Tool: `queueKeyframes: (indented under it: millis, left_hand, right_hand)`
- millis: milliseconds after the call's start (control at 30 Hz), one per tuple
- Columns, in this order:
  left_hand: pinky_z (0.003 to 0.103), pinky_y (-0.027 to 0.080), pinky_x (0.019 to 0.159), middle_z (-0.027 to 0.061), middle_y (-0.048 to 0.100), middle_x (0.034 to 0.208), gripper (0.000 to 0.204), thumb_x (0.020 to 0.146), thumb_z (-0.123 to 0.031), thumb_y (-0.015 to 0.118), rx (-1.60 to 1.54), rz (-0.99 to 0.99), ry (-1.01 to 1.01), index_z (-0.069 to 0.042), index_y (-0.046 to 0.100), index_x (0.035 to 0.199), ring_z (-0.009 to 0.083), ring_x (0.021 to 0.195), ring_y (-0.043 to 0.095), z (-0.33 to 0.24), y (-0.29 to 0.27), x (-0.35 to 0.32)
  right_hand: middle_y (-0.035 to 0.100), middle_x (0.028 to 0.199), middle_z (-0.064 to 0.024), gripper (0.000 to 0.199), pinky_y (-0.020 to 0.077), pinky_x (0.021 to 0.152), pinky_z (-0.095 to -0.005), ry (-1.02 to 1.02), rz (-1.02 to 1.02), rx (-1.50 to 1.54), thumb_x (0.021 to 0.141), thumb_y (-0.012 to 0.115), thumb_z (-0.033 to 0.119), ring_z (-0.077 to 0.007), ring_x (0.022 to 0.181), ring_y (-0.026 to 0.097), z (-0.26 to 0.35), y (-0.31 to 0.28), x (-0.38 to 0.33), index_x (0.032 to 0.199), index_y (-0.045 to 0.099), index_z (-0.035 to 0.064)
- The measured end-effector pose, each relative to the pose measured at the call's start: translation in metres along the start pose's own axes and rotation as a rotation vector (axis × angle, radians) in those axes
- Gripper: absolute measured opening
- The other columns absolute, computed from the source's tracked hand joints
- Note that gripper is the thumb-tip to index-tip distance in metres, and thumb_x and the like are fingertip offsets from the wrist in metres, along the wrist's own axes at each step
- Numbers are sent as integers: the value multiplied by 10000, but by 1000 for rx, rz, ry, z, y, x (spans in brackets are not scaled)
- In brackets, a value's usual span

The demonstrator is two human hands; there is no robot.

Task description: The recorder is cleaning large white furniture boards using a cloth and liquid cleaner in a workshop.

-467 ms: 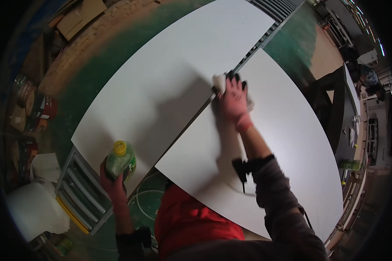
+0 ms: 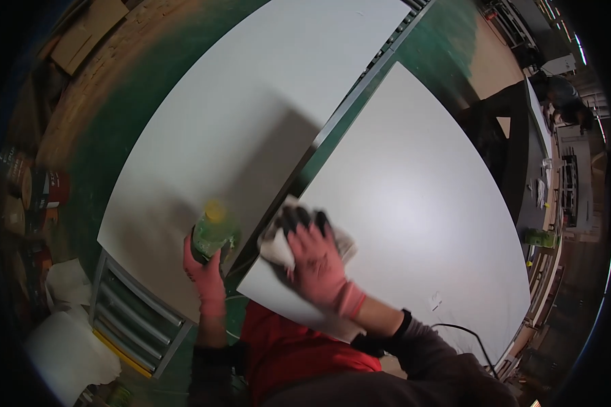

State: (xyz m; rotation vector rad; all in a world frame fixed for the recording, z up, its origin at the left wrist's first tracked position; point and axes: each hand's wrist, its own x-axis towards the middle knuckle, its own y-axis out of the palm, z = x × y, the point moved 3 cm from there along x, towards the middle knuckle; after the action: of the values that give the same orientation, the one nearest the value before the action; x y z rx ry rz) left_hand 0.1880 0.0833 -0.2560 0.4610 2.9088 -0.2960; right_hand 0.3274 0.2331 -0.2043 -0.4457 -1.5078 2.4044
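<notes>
My left hand (image 2: 208,277), in a pink glove with dark fingertips, grips a clear green plastic bottle (image 2: 214,237) with a yellow cap. The bottle is upright, above the near end of the left white panel (image 2: 251,88). My right hand (image 2: 318,268), gloved alike, presses a crumpled pale cloth (image 2: 273,246) onto the right white panel (image 2: 414,190). Cloth and fingers lie at that panel's left edge, close to its near corner. Some cloth shows beyond both sides of the hand; the part under the palm is hidden.
A metal rail (image 2: 343,112) runs along the gap between the panels. At lower left is a roller conveyor (image 2: 132,308) with a yellow strip. Cans (image 2: 44,188) and white wrapping (image 2: 75,353) stand farther left. Another person (image 2: 567,102) is at a dark table at far right.
My right hand has slid the cloth toward me along the panel's edge. The bottle in my left hand has shifted right. A wider gap now shows between the two panels.
</notes>
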Motion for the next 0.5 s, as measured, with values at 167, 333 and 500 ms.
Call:
queueKeyframes:
  millis: [167, 333, 500]
  left_hand:
    - [332, 371, 946, 129, 526, 1162, 492, 742, -36, 633, -20, -19, -31, 33, 464, 1199, 221, 1080, 497, 26, 1, -1]
    - [332, 366, 951, 128, 524, 1163, 505, 733, -26, 638, -102, -18, -134, 27, 461, 1203, 229, 1080, 497, 26, 5, 2]
    - [334, 369, 948, 124, 526, 1155, 510, 722, -16, 644, -7, 75, -97, 21, 467, 1199, 220, 1077, 493, 23, 10, 6]
  right_hand:
    - [399, 1323, -140, 594, 167, 1063, -546, -172, 437, 93, 681, 633, 303, -302, 1277, 309, 39, 17, -41, 1201, 483, 57]
    - [462, 1244, -148, 546, 239, 1031, -517, 15, 200, -70, 740, 592, 297, -318, 1179, 390, -6, -15, 5, 1194, 478, 16]
    - [437, 1272, -124, 596, 201, 1057, -518, -306, 484, 91, 737, 593, 365, -309, 1205, 364, 26, 9, -42, 1228, 468, 49]
